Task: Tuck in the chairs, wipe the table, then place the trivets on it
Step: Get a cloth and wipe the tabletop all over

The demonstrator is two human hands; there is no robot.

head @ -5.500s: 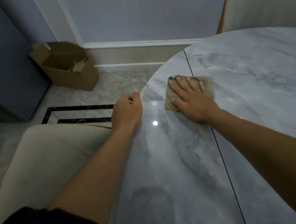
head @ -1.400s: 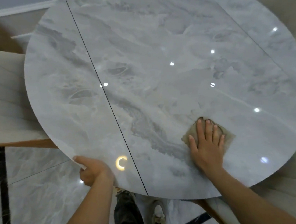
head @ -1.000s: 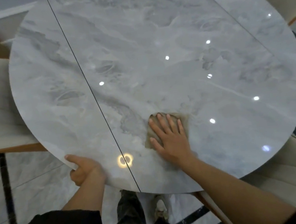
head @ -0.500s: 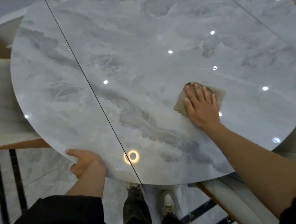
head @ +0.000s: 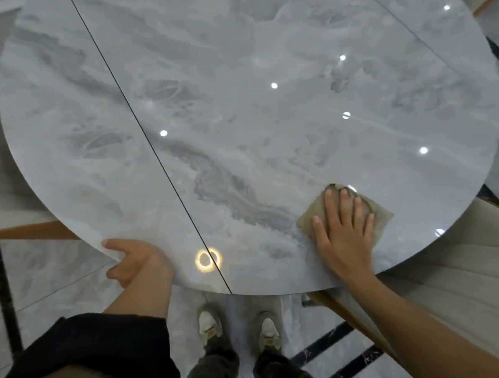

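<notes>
Wiping in progress — right hand (head: 341, 237), fingers spread, presses cloth (head: 377, 214) near table (head: 229, 67) near edge; left hand (head: 132, 259) grips rim; trivets unseen — placement remains.

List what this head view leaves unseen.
- Trivets: none in frame.
- Table: far rim cut off by the top edge.
- Cloth: middle hidden under the right hand.
- Left hand: most fingers hidden behind the hand itself.
- Right-side chair: partly hidden under the tabletop.
</notes>
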